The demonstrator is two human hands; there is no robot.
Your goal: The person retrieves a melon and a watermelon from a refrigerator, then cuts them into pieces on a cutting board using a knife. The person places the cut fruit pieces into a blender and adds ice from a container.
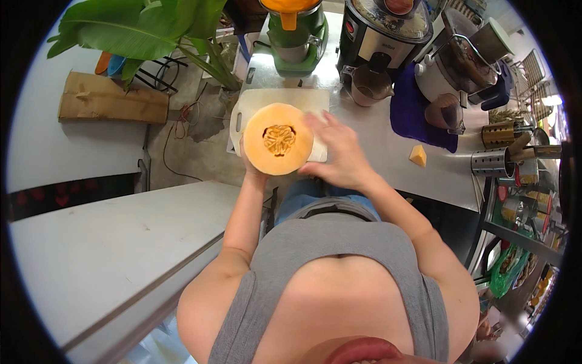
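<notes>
A cut orange-fleshed melon or squash point(254, 145), its face up with seeds in the hollow centre, rests in my left hand point(255, 164). That hand supports it from beneath and the left side, its fingers mostly hidden. At the fruit's right edge is my right hand point(335, 148), slightly blurred, with fingers spread; whether they touch the fruit I cannot tell. Behind and below the fruit lies a white plastic cutting board point(291, 96). A small orange wedge point(418, 156) sits apart on the metal table point(363, 123) to the right.
A green juicer point(300, 63) and a Braun appliance point(386, 41) stand at the table's far side, with a plastic jug point(367, 86) in front. Further right are another appliance point(436, 79), a purple cloth point(407, 123) and perforated metal utensil holders point(491, 162). A white surface point(122, 255) lies left.
</notes>
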